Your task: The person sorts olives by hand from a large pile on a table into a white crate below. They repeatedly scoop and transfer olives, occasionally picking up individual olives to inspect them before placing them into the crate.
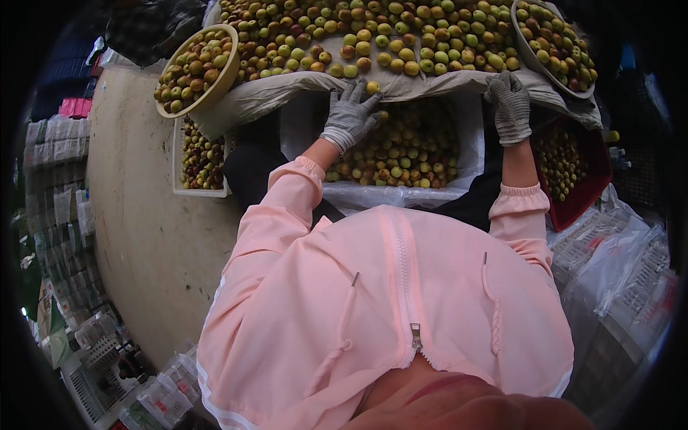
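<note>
My left hand (pixel 350 117), in a grey striped knit glove, rests with spread fingers on the front edge of a beige cloth (pixel 328 45). One yellow-green jujube (pixel 372 87) lies by its fingertips, and another jujube (pixel 383 115) shows just below, near the thumb. My right hand (pixel 508 107), gloved alike, is curled at the cloth's edge further right; whether its fingers pinch anything is hidden. Many loose jujubes (pixel 441 45) cover the cloth. Below the edge, between my knees, a container lined with clear plastic (pixel 470 134) holds a heap of jujubes (pixel 403 161).
Full basins stand at both sides of the cloth: a yellowish one (pixel 232 67) left, a pale one (pixel 524 45) right. Lower down are a white crate (pixel 177 161) and a red bin (pixel 583 199) with jujubes. Stacked plastic-wrapped crates (pixel 56 161) line the left. Someone's dark sleeve (pixel 145 32) shows top left.
</note>
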Motion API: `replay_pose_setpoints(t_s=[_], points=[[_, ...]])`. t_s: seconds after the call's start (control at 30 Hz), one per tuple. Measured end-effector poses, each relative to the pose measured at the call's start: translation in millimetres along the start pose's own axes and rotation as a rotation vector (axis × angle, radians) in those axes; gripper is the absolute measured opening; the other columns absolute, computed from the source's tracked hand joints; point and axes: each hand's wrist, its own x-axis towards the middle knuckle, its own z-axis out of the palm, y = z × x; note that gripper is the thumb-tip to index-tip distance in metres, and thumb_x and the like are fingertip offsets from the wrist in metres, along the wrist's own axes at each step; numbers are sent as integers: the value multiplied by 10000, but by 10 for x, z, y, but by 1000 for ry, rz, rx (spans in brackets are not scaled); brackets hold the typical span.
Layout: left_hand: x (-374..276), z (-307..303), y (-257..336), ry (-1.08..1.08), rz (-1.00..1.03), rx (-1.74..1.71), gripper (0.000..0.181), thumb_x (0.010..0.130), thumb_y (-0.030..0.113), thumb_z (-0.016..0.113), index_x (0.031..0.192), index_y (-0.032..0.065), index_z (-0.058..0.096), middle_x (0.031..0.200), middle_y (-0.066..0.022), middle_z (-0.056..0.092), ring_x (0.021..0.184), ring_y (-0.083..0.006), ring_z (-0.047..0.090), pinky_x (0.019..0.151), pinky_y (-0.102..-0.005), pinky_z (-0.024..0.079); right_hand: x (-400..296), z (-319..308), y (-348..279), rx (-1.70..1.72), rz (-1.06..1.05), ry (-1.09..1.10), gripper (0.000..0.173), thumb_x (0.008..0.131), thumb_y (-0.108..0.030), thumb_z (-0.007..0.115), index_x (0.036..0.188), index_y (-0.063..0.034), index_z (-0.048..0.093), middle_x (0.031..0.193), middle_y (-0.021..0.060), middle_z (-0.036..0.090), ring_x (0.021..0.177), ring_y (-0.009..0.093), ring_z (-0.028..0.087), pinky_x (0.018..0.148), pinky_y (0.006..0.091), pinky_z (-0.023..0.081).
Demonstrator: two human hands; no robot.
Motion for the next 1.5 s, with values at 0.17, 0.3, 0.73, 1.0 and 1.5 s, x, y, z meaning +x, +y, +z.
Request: replay_pose_setpoints(t_s=[0.17, 0.3, 0.73, 1.0, 1.5], points=[[215, -91, -82, 250, 43, -221, 520, 836, 287, 631, 1320, 143, 508, 1380, -155, 438, 1267, -352, 411, 1054, -475, 321, 397, -85, 202, -262, -165, 12, 321, 827, -65, 666, 627, -115, 420, 604, -57, 379, 579, 61, 361, 562, 234, 380], [820, -45, 38, 254, 39, -304, 541, 790, 300, 677, 1282, 122, 536, 1324, -129, 489, 1176, -347, 480, 1014, -428, 384, 457, -36, 370, -493, -212, -39, 345, 805, -96, 690, 638, -92, 388, 606, -43, 349, 583, 77, 318, 555, 256, 364], [1289, -212, 489, -24, -57, -55, 448, 750, 443, 670, 1111, 179, 645, 1167, -148, 521, 1084, -336, 504, 869, -436, 464, 622, 13, 546, -558, -209, -73, 346, 773, -182, 730, 639, -54, 438, 607, -4, 369, 584, 119, 341, 560, 301, 365], [923, -168, 360, 157, -73, -281, 329, 797, 399, 651, 984, 128, 670, 1072, -222, 540, 875, -372, 595, 779, -428, 507, 600, 123, 591, -649, -267, -89, 363, 784, -185, 721, 639, -71, 408, 603, -21, 350, 592, 101, 324, 551, 285, 350], [117, -133, 481, -505, -473, -2744, 503, 919, 439, 503, 1275, 84, 468, 1147, -136, 591, 965, -279, 611, 730, -453, 556, 227, 568, 713, -803, -169, -579, 387, 830, -351, 680, 1060, -52, 589, 891, 136, 625, 854, 242, 615, 783, 350, 490]])
